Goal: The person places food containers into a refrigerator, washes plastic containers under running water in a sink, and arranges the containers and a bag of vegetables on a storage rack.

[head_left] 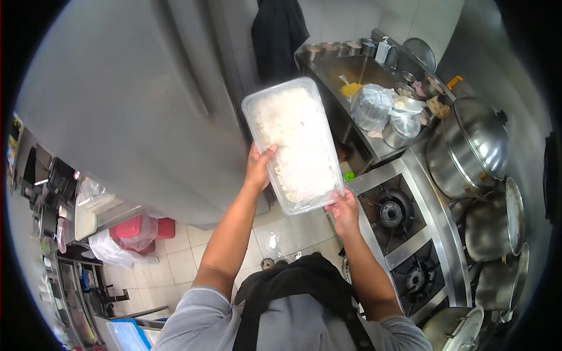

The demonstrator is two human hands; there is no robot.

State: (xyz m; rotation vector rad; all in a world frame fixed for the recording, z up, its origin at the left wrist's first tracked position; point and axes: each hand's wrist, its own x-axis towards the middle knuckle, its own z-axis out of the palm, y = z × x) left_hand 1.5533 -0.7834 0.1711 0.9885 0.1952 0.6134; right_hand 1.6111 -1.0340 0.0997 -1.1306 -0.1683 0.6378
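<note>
A clear plastic container (295, 145) with a pale, whitish food inside is held up in front of me, tilted slightly. My left hand (258, 168) grips its left long side, thumb lying over the edge. At the near right corner, my right hand (344, 212) holds the container with its fingers around the rim. What the pale food is, I cannot make out. Both hands are closed on the same container, above the tiled floor (275, 237).
A large grey metal door or cabinet (134, 105) rises on the left. At the right stand a gas stove (393, 210), a lidded steel pot (468, 149) and other big pots. A steel sink counter (328, 70) behind bears bags and bowls. Red tubs (140, 231) sit at left.
</note>
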